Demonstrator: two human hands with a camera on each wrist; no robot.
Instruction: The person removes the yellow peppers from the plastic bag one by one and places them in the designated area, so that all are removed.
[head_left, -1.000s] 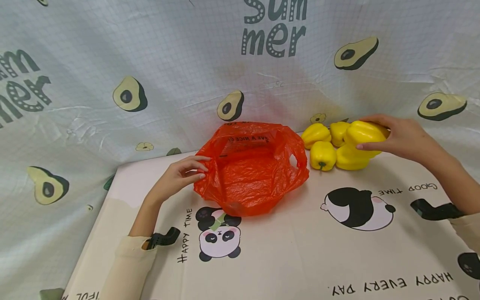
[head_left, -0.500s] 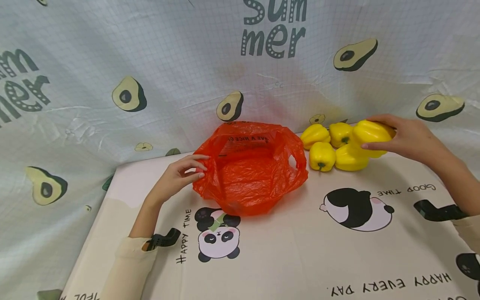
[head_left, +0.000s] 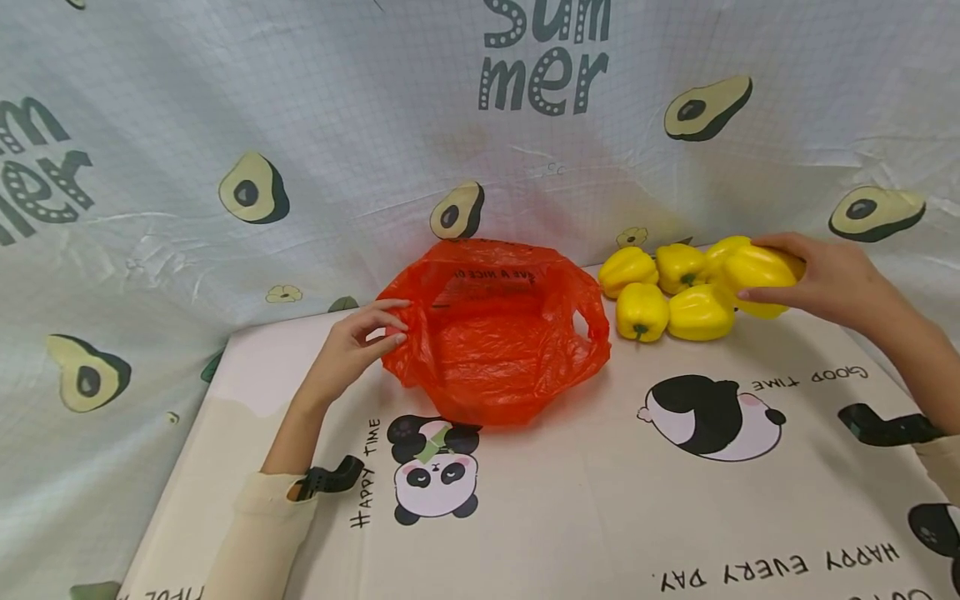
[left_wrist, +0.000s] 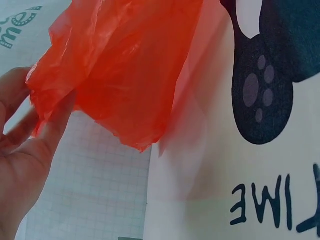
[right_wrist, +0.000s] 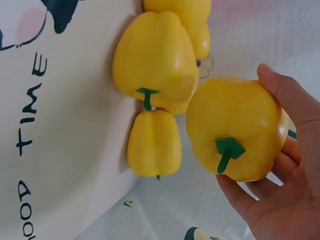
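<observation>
A red plastic bag (head_left: 487, 350) lies on the table with its mouth spread wide. The left hand (head_left: 352, 346) holds the bag's left edge; in the left wrist view the thin film (left_wrist: 125, 65) lies between its fingers. At the right, the right hand (head_left: 832, 279) grips a yellow bell pepper (head_left: 759, 273) from its right side, raised beside the others. In the right wrist view the gripped bell pepper (right_wrist: 232, 120) shows its green stem between thumb and fingers. Several more yellow bell peppers (head_left: 701, 312) sit clustered right of the bag, partly overlapped by the gripped one.
A pale sheet (head_left: 337, 108) printed with avocados hangs behind the table. The light tabletop (head_left: 570, 500) bears panda prints and lettering. Black wrist mounts (head_left: 333, 477) are strapped to both arms.
The right hand has moved to the right with the bell pepper, uncovering more of the other bell peppers. The left hand stays at the bag's edge; the bag's rim has shifted slightly.
</observation>
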